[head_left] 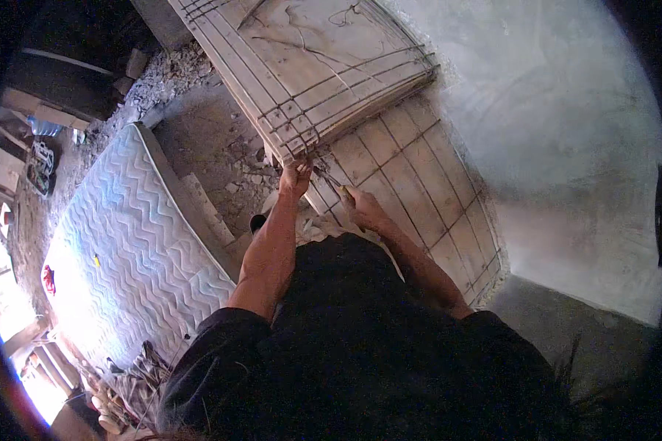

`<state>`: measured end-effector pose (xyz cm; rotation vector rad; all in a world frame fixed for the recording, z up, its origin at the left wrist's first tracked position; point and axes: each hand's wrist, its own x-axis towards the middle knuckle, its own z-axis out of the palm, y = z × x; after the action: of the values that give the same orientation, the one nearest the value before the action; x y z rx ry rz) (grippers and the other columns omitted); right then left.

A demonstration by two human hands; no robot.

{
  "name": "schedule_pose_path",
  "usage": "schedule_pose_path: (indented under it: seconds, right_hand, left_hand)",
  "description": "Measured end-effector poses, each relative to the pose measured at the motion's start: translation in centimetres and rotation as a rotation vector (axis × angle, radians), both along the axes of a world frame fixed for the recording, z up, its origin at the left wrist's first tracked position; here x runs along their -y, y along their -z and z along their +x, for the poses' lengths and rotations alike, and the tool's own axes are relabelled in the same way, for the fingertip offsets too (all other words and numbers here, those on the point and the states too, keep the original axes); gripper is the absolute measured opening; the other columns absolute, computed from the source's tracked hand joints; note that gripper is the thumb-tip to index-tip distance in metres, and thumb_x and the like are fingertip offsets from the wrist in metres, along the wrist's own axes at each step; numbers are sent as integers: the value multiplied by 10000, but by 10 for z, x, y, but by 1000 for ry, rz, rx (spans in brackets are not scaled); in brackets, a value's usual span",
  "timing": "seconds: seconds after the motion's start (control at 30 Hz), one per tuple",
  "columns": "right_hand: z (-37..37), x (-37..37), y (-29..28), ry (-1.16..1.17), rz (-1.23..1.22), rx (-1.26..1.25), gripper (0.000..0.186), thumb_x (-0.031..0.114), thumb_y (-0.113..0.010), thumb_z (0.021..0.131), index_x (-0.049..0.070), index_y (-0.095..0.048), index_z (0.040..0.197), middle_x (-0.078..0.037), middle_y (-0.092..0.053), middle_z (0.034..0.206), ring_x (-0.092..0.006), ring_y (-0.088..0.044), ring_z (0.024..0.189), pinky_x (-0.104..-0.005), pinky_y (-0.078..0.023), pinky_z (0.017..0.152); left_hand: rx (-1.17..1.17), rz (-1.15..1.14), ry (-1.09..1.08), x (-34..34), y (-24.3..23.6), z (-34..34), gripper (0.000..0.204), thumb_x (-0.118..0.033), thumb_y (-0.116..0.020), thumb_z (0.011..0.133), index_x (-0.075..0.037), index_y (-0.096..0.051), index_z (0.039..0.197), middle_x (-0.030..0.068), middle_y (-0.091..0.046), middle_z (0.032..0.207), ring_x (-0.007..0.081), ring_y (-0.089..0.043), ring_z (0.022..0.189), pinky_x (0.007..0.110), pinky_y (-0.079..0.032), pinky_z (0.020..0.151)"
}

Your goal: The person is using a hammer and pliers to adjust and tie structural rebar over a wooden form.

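Rods (pixel 292 97) of dark metal cross in a grid over the upper board (pixel 331 70) in the head view, and their near corner lies right at the person's hands. The left hand (pixel 296 176) is at that corner, its fingers bent in against the rod ends; whether they pinch a rod or only touch it cannot be told. The right hand (pixel 365 209) lies just beside it, to the right and slightly nearer the body, closed around the handle of a tool (pixel 331 178). The tool's dark metal end points up and left toward the same corner, near the left fingers; whether it bites on anything is too small to tell.

Below the upper board, to the right of both hands, a lower board (pixel 423 187) carries a wider grid of rods. A smooth grey wall (pixel 559 125) rises along the right of the boards. On the left, well apart from the hands, a pale mattress (pixel 132 235) with a zigzag pattern leans at a slant, and rubble (pixel 171 77) lies behind it.
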<state>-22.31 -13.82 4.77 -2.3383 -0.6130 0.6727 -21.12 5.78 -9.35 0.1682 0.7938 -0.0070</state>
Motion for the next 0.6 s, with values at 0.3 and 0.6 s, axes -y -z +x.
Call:
schedule_pose_path:
  seconds: [0.3, 0.6]
  right_hand:
    - [5, -27, -2, -7, -77, -118, 388, 258, -451, 844, 35, -474, 1161, -202, -573, 740, -319, -574, 690, -402, -431, 626]
    - [2, -18, 18, 31, -6, -64, 413, 299, -448, 856, 8, -462, 1148, -164, -561, 712, -241, -554, 649, -378, -427, 612]
  left_hand:
    - [169, -142, -36, -12, 39, -7, 199, -61, -540, 808, -14, -488, 994, 62, -529, 811, 189, -525, 705, 294, -452, 634]
    - [-86, -37, -15, -2, -4, 2, 180, -4, -481, 819, -88, -371, 704, 15, -328, 611, 143, -303, 492, 282, -340, 480]
